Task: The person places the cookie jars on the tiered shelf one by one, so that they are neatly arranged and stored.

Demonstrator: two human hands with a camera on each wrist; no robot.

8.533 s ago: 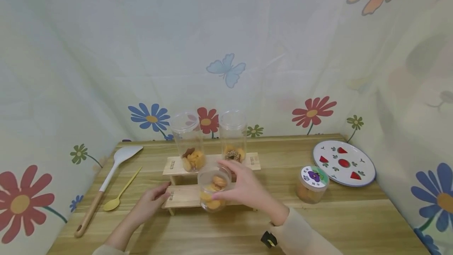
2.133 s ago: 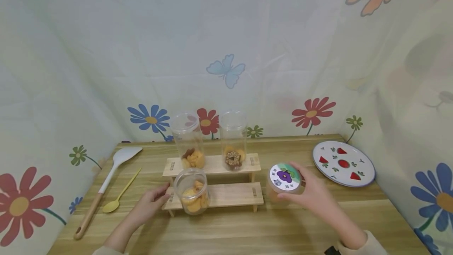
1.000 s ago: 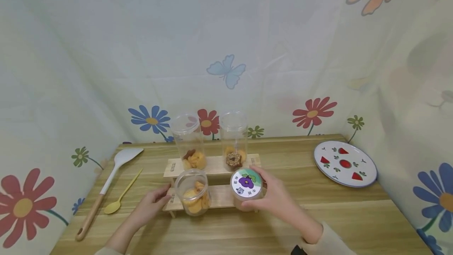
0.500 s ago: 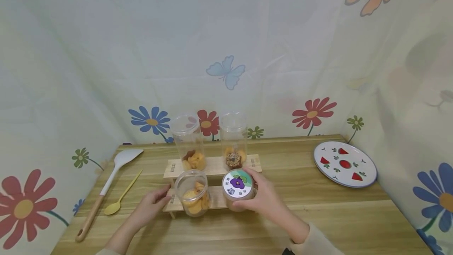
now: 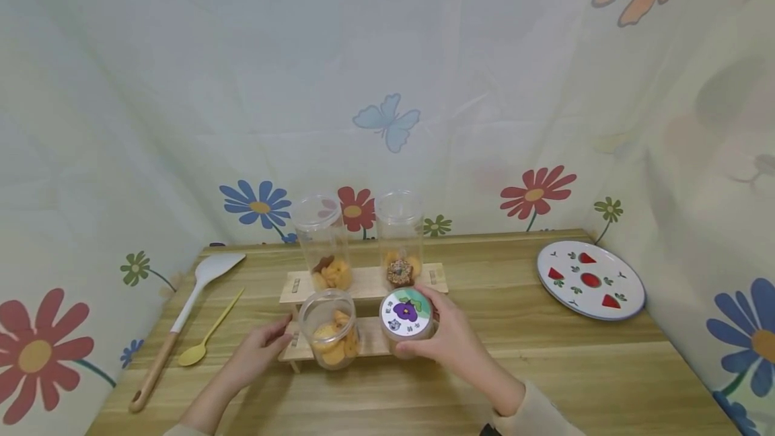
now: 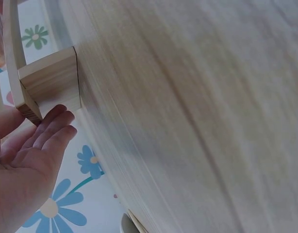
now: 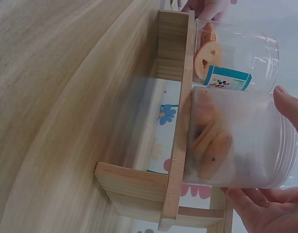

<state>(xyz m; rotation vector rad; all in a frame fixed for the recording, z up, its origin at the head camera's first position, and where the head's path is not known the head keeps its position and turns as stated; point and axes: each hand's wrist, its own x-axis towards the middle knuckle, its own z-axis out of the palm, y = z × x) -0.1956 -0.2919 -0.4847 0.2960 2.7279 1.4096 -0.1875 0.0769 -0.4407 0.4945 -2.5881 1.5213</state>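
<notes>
My right hand (image 5: 451, 338) holds a short cookie jar with a purple-flower lid (image 5: 406, 313), thumb on the near side and fingers on the far side. In the right wrist view this frosted jar (image 7: 222, 138) stands upright on the lower step of a wooden two-step stand (image 7: 178, 145), close beside a clear jar of cookies (image 7: 236, 53). My left hand (image 5: 257, 348) grips the left end of the lower step (image 5: 372, 338). In the left wrist view its thumb lies above the plank and its fingers (image 6: 57, 126) below.
Two tall clear jars, the left one (image 5: 323, 241) and the right one (image 5: 401, 237), stand on the upper step with cookies inside. Leftward lie a yellow spoon (image 5: 200, 348) and a white spatula (image 5: 194, 301) with a wooden handle. A fruit-patterned plate (image 5: 581, 298) sits at right.
Since the oldest frame, the right hand has set the clear jar on the lower step's left part and brought the flower-lid jar leftward from the table onto that step. The left hand stays put.
</notes>
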